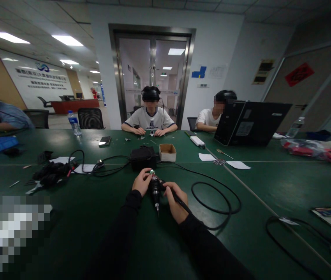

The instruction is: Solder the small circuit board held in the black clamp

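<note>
My left hand and my right hand are closed around a small black corded tool above the green table. The tool's thin metal tip points toward me, and a small light-coloured part sits at its far end under my left fingers. Its black cable runs from my right hand and loops on the table to the right. Both arms wear black sleeves.
A black box and an open cardboard box lie just beyond my hands. Black cables and tools are piled at left, with a phone and water bottle. Two people sit opposite; a laptop stands right.
</note>
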A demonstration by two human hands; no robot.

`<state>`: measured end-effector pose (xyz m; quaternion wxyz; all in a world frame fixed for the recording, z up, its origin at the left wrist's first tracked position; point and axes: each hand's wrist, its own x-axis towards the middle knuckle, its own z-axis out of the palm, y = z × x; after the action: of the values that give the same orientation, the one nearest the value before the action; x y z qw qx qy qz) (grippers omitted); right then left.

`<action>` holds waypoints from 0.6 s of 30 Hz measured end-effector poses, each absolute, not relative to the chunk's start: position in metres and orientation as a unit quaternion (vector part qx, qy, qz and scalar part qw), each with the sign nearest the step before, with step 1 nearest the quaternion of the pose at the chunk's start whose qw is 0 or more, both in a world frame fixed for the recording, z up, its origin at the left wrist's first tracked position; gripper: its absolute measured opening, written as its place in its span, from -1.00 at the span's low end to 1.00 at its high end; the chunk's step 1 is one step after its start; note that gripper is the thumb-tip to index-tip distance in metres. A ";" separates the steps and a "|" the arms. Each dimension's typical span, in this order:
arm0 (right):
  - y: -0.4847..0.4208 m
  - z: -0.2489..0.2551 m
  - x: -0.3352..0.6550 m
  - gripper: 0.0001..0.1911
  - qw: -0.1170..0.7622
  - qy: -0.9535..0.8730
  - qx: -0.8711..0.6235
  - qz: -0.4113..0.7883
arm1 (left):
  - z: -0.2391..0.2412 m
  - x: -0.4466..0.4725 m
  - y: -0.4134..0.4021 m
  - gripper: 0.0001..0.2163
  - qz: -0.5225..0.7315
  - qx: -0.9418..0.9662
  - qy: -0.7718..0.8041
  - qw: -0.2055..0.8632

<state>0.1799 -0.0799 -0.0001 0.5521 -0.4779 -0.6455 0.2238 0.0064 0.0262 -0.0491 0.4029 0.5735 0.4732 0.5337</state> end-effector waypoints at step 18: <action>-0.078 -0.001 0.182 -0.74 0.583 -0.592 -0.488 0.269 | -0.016 0.010 0.006 -0.73 0.389 0.623 0.622 0.273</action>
<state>0.1822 -0.0782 -0.0014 0.5827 -0.4878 -0.5917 0.2692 0.0102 0.0057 -0.0164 0.2728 0.6225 0.6222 0.3886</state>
